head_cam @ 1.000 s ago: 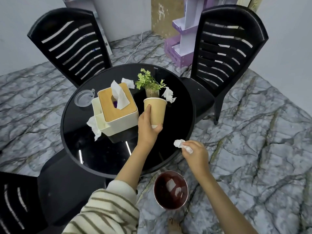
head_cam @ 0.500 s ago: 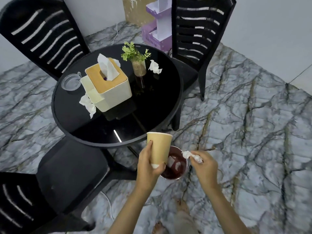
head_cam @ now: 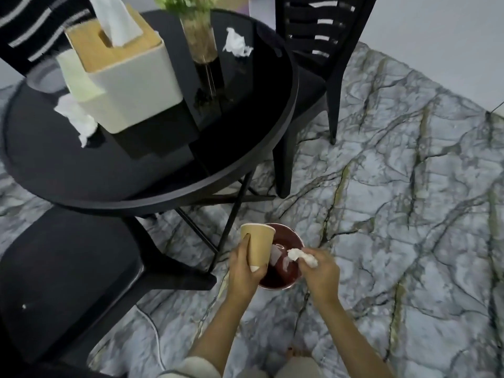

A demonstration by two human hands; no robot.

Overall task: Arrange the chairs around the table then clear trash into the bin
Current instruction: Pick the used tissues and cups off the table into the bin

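Hands moved from surface (head_cam: 163,165) down to bin (head_cam: 289,228): L hand (head_cam: 242,266) fingers wrapped round paper cup (head_cam: 257,245), R hand (head_cam: 321,271) fingers pinching crumpled tissue (head_cam: 301,256), both held over bin mouth, prob. ready to drop.

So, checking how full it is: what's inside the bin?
Inside the bin, pale patches on dark red, scraps or reflections, unclear. The paper cup in the left hand and the tissue in the right hand cover much of it.

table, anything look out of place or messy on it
Yes: a crumpled tissue lies right of the plant vase on the black table, and another tissue by the tissue box, at its near-left corner. Nothing looks spilled.
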